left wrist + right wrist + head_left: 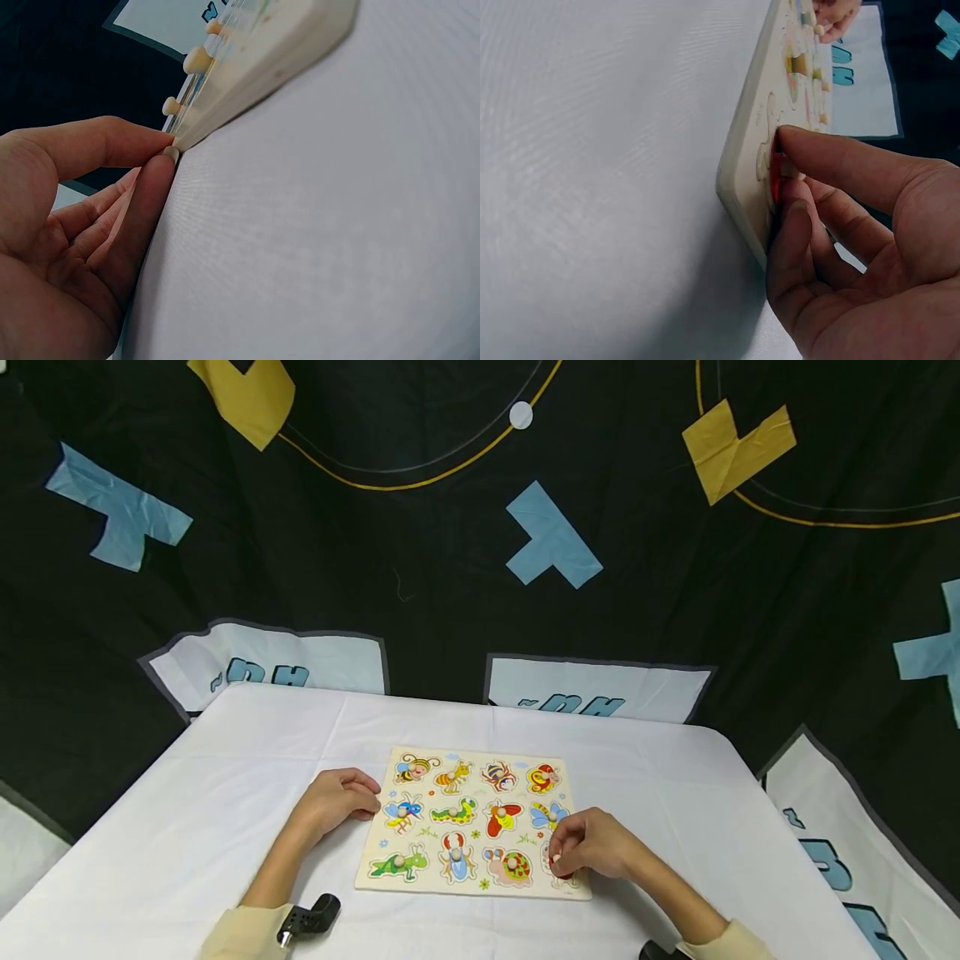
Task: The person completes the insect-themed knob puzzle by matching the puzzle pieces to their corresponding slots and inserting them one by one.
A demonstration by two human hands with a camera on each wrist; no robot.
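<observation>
A wooden insect peg puzzle board (pixel 368 870) lies flat on the white-covered table. At its left edge my left hand (pixel 337 802) pinches the rim between thumb and finger; the fingertips (pixel 161 161) meet right at the edge in the left wrist view. Over the board's lower right corner, my right hand (pixel 596 843) holds a red puzzle piece (pixel 775 176) with its fingertips. That piece sits close over the outlined slot there, tilted in the right wrist view, and its picture is mostly hidden by the fingers. Other insect pieces with round wooden knobs (pixel 197 60) fill the board in rows.
The white tablecloth (pixel 225 793) spreads around the board on all sides. A black cloth backdrop (pixel 420 577) with blue and yellow shapes hangs behind the table. Black wrist-worn devices (pixel 309 918) sit at both cuffs.
</observation>
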